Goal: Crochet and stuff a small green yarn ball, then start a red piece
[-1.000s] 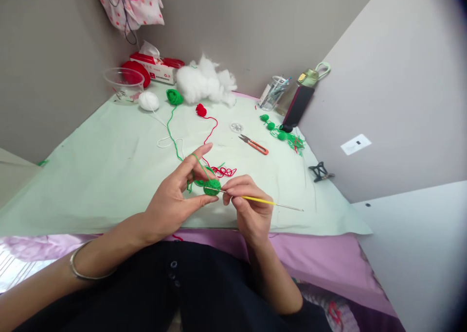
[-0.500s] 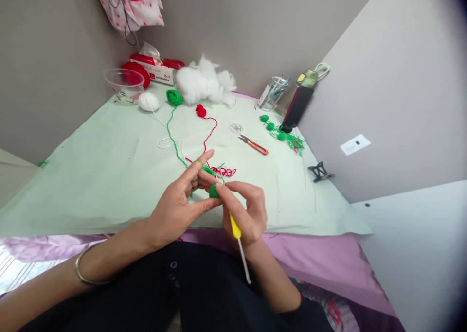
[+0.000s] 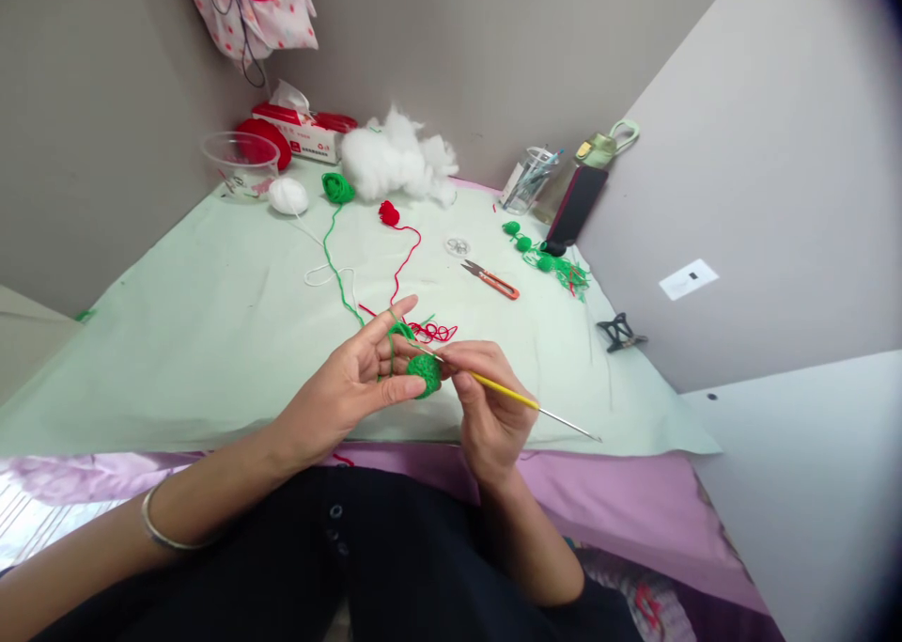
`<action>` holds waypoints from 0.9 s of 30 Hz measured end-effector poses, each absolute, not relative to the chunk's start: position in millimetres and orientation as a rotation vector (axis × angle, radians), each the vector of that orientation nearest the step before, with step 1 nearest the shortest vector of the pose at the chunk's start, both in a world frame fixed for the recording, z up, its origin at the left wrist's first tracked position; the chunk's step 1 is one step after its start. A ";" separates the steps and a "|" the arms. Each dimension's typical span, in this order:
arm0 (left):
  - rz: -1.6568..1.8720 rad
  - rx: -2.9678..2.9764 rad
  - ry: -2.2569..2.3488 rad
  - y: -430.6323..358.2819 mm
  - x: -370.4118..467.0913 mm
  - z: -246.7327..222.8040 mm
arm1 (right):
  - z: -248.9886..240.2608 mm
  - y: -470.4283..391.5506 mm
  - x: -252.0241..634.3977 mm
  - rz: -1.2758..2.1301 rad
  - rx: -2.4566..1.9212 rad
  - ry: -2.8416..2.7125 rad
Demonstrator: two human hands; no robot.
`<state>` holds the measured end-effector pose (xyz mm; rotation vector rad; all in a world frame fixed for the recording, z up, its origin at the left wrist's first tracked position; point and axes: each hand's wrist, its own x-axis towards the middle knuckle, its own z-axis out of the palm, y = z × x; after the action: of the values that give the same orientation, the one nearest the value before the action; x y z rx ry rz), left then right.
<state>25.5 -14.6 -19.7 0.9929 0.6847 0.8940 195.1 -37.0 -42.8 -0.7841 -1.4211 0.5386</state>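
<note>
Now working above the near middle of the desk (image 3: pixel 211 341): pinching the green crocheted piece (image 3: pixel 424 376) between thumb and fingers of the loosely curved left hand (image 3: pixel 349 379), with green yarn (image 3: pixel 341 281) over its extended index finger; holding the yellow-handled hook (image 3: pixel 504 391) in the tightly curled right hand (image 3: pixel 497 412). Keep tension even, steady the piece near the hook tip, avoid splitting strands.

The green crocheted ball (image 3: pixel 424 376) looks rough and matt, knobbly yarn all over. The hook (image 3: pixel 504 391) has shiny metal ends and a smooth yellow grip, plastic from here. Fluffy, matt stuffing (image 3: pixel 395 158); glossy clear plastic tub (image 3: pixel 240 178); polished metal bangle (image 3: pixel 147 524).
</note>
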 end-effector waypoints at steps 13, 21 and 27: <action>0.815 0.960 0.591 -4.3 12.1 -15.1 | -35.0 -29.0 206.2 0.989 -0.713 -0.993; 0.917 1.071 0.666 -7.8 20.5 -21.4 | -38.3 -35.1 193.7 0.654 -0.842 -1.345; 0.954 0.999 0.706 -7.2 24.2 -17.6 | -33.5 -34.4 192.5 0.575 -0.854 -1.354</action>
<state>24.2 -7.2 -17.6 0.9994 0.7060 0.9537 192.5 -34.4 -33.5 -0.8545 -1.3539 0.5750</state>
